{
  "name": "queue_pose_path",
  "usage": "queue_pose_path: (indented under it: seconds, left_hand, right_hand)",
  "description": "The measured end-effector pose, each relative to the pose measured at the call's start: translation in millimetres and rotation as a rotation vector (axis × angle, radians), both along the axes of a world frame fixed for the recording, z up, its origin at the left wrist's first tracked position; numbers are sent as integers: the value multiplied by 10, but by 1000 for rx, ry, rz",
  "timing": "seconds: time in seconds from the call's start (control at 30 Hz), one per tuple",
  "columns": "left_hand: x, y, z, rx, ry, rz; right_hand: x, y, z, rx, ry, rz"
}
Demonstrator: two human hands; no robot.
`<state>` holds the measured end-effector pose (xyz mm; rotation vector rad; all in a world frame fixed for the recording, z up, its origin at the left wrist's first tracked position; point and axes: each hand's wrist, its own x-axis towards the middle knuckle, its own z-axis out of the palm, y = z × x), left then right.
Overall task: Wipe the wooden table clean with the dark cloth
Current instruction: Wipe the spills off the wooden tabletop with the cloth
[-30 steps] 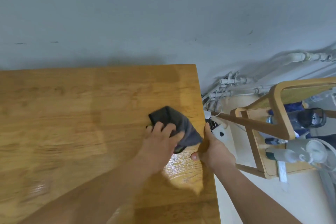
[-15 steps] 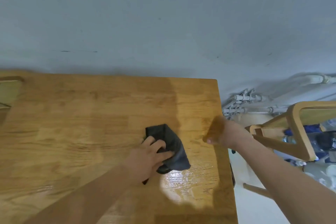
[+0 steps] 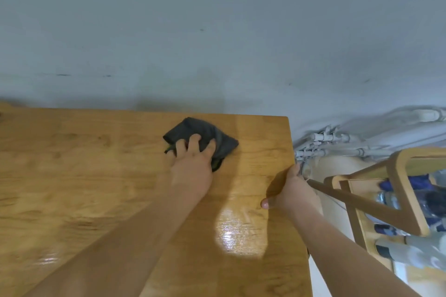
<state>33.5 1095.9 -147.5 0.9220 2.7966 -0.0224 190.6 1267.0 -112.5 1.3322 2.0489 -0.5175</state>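
Under the left grip [image 3: 193,166], fingers spread flat and pressing, the dark cloth [image 3: 195,128] lies bunched near the far right corner of the bench [image 3: 72,176]; most bare wood stretches leftward. The right grip [image 3: 292,190] clamps the bench's right edge.

1. There is a single view, from a wide-angle camera worn on the person's head and facing forward and down.
2. It sits close above the tabletop [image 3: 84,176], which fills the lower left and runs off the left and bottom edges. The tabletop's far right corner is in frame.
3. Both forearms enter from the bottom. The left hand [image 3: 193,169] is near centre, and the right hand [image 3: 289,190] is at the tabletop's right edge.
4. A grey wall [image 3: 217,31] fills the upper half, and a wooden frame [image 3: 405,190] shows at far right.
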Motion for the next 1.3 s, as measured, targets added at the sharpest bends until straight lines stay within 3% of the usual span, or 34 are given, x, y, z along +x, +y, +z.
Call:
queue_pose_path:
  seconds: [0.07, 0.13, 0.23, 0.3, 0.4, 0.43, 0.57, 0.63, 0.7, 0.8, 0.87, 1.03, 1.1, 1.3]
  left_hand:
    - [264, 321, 10, 24, -38, -149]
    - [485, 478, -28, 83, -110, -435]
    - [79, 568, -66, 121, -169, -802]
    - [-314, 674, -103, 82, -127, -754]
    - [-397, 925, -57, 112, -98, -327]
    - [-283, 1023, -49, 114, -100, -299]
    - [-85, 1315, -22, 115, -142, -771]
    - [-297, 1503, -50, 106, -179, -878]
    - [-456, 1711, -94, 112, -168, -752]
    - [-369, 2011, -124, 115, -149, -397]
    - [-227, 2087, -116, 113, -151, -317]
    - [-86, 1429, -183, 227, -84, -735]
    - [-170, 1043, -215, 207, -73, -784]
    - [-398, 289, -151, 208, 39, -173]
  right_hand:
    - [-41, 11, -6, -2, -33, 16]
    - [-67, 30, -9, -11, -67, 31]
    - [-62, 55, 9, -26, -22, 36]
    - [-27, 77, 2, -31, 14, 30]
    - [6, 81, -29, -19, 34, 8]
    - [17, 84, -47, -12, 39, 2]
    - [32, 108, -109, -17, 59, -12]
    - [24, 126, -119, -20, 44, -17]
    - [8, 139, -117, -20, 19, -7]
    - [11, 124, -115, -12, 7, -6]
    - [15, 121, -110, -13, 10, -8]
    - [-35, 112, -56, -16, -34, 6]
    - [-64, 99, -35, -16, -57, 18]
    - [-72, 66, 16, -14, -76, 28]
